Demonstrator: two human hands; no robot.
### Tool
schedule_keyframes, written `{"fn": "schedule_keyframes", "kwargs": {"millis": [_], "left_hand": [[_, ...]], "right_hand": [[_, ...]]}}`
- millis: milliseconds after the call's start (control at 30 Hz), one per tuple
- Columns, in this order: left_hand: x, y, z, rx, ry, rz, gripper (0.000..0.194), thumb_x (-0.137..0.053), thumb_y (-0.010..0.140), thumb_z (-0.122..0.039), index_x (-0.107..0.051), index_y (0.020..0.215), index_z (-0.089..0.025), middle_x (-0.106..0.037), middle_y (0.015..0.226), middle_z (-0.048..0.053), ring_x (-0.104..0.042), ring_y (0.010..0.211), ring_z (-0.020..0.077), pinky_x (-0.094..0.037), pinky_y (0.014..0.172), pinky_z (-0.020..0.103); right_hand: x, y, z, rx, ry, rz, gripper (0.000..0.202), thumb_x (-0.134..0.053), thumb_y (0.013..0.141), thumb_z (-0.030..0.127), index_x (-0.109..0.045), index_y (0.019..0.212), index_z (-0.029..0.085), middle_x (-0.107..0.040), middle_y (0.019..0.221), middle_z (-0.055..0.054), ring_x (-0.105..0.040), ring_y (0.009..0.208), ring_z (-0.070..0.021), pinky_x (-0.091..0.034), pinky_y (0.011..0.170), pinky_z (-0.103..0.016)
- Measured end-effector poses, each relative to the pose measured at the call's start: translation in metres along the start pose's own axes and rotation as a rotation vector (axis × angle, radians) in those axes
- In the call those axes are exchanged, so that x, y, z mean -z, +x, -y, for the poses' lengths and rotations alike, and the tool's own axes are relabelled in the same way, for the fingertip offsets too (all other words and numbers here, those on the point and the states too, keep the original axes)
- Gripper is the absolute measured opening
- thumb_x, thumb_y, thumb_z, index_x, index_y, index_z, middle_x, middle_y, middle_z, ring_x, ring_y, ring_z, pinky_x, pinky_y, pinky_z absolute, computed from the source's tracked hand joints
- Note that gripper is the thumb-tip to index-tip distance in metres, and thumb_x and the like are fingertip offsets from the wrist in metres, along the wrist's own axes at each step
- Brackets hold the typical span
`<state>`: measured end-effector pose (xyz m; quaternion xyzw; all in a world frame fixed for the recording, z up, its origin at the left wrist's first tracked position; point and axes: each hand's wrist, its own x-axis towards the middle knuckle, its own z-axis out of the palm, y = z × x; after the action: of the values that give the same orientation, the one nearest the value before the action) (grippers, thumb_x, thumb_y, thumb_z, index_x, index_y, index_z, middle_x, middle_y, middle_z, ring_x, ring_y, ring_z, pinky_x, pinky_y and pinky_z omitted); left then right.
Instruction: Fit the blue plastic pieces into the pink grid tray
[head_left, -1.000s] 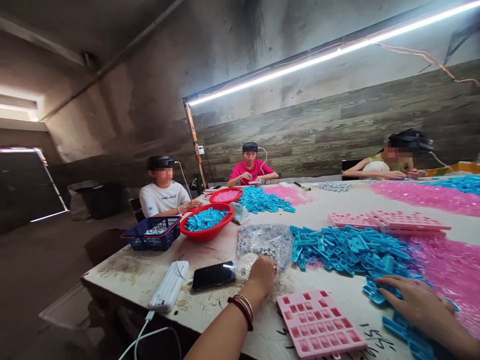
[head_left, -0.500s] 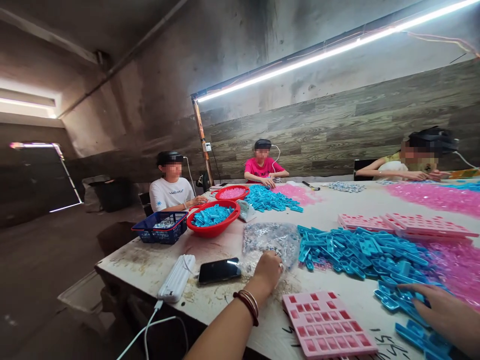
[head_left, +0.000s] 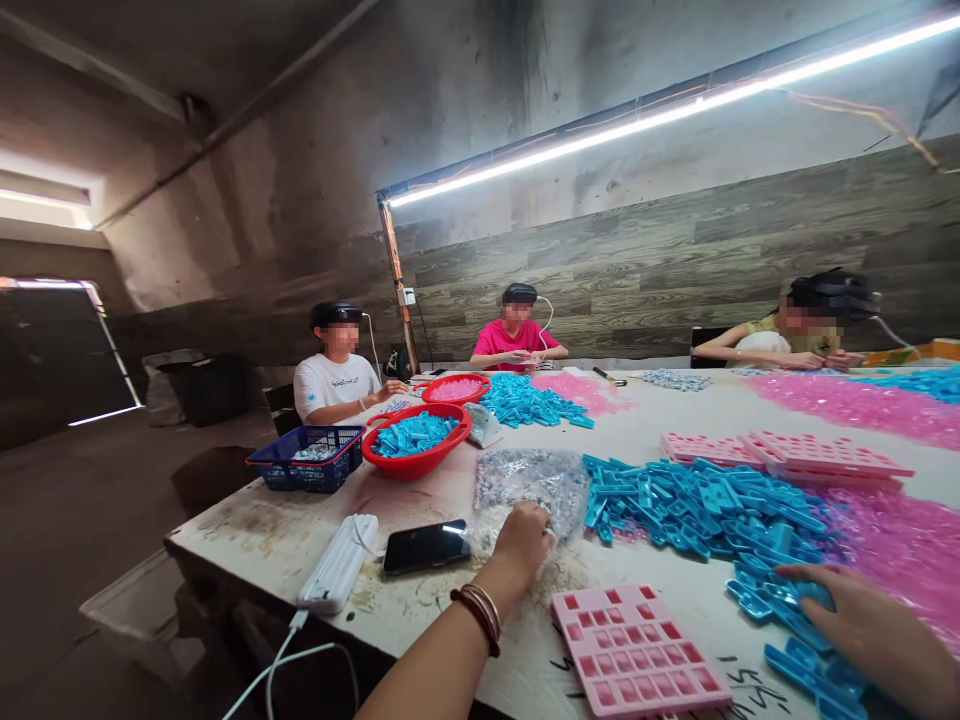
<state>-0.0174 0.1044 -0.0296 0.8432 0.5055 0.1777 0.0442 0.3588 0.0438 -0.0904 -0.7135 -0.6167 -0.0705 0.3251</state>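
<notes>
My left hand (head_left: pixel 523 543), with bands on its wrist, rests with curled fingers at the near edge of a clear plastic bag (head_left: pixel 517 475) full of small light and dark bits. What its fingertips hold, if anything, is hidden. Over on the right, my right hand (head_left: pixel 870 625) has its thumb and fingers closed around a blue plastic piece (head_left: pixel 819 597) among loose ones. Between my hands lies a pink tray (head_left: pixel 637 648) with rows of square recesses. Behind the right hand spreads a heap of blue plastic pieces (head_left: pixel 697 505).
A black phone (head_left: pixel 426 546) and a white power bank (head_left: pixel 339 565) with cable lie left of my arm. Red baskets (head_left: pixel 409 465) and a blue basket (head_left: pixel 300 472) stand beyond. More pink trays (head_left: pixel 825 455) and pink pieces (head_left: pixel 892 550) lie right. Three people sit across the table.
The view has shifted slightly, moving the table things left in the picture. Both hands stay at the same places. The person in pink has drawn a hand back from the blue heap.
</notes>
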Motion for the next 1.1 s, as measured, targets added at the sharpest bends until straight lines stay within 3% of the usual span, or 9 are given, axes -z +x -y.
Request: {"fn": "schedule_keyframes", "kwargs": {"millis": [100,467,600,733,900,1100], "left_hand": [[0.003,-0.001,-0.001,0.000,-0.026,-0.008,0.018,-0.050,0.077,-0.013,-0.064,0.087,-0.013,-0.062,0.095,0.008,-0.054,0.095,0.0180,-0.041,0.087,0.026],[0.034,-0.015,-0.016,-0.024,-0.203,-0.043,0.018,-0.051,0.070,-0.014,-0.066,0.080,-0.015,-0.061,0.084,0.005,-0.056,0.079,0.0156,-0.041,0.075,0.024],[0.040,-0.030,-0.036,-0.129,-0.266,0.063,0.023,-0.051,0.067,-0.014,-0.065,0.085,-0.015,-0.058,0.079,0.004,-0.053,0.070,0.0142,-0.039,0.069,0.024],[0.033,-0.040,-0.050,-0.208,-0.288,0.188,0.034,-0.049,0.069,-0.018,-0.061,0.100,-0.018,-0.059,0.087,0.003,-0.052,0.072,0.0156,-0.038,0.069,0.025],[0.019,-0.047,-0.060,-0.307,-0.231,0.388,0.030,-0.047,0.070,-0.020,-0.062,0.095,-0.027,-0.060,0.092,-0.002,-0.052,0.074,0.0159,-0.039,0.071,0.024],[0.019,-0.060,-0.067,-0.278,-0.161,0.387,0.030,-0.047,0.063,-0.014,-0.063,0.086,-0.025,-0.063,0.091,-0.002,-0.055,0.082,0.0161,-0.039,0.071,0.023]], "right_hand": [[0.012,-0.003,0.016,0.021,0.049,0.061,0.034,-0.039,0.064,0.031,-0.069,0.079,0.024,-0.066,0.093,-0.012,-0.063,0.086,-0.0288,-0.048,0.078,-0.038],[0.027,-0.004,0.051,-0.001,0.182,0.004,0.031,-0.046,0.068,0.033,-0.067,0.086,0.020,-0.068,0.089,-0.008,-0.063,0.077,-0.0237,-0.050,0.069,-0.035],[0.040,-0.010,0.091,-0.021,0.258,0.041,0.032,-0.044,0.069,0.021,-0.066,0.091,0.018,-0.068,0.093,-0.007,-0.063,0.081,-0.0204,-0.049,0.076,-0.033],[0.049,-0.017,0.125,-0.012,0.283,0.142,0.033,-0.045,0.065,0.004,-0.067,0.087,0.016,-0.070,0.086,-0.003,-0.064,0.080,-0.0179,-0.049,0.074,-0.028],[0.054,-0.022,0.135,-0.065,0.179,0.097,0.032,-0.047,0.070,0.002,-0.066,0.084,0.023,-0.069,0.088,0.002,-0.063,0.082,-0.0152,-0.048,0.075,-0.025],[0.055,-0.031,0.154,0.045,0.221,0.092,0.042,-0.038,0.071,-0.005,-0.066,0.083,0.024,-0.060,0.093,-0.003,-0.059,0.087,-0.0126,-0.045,0.082,-0.022]]}}
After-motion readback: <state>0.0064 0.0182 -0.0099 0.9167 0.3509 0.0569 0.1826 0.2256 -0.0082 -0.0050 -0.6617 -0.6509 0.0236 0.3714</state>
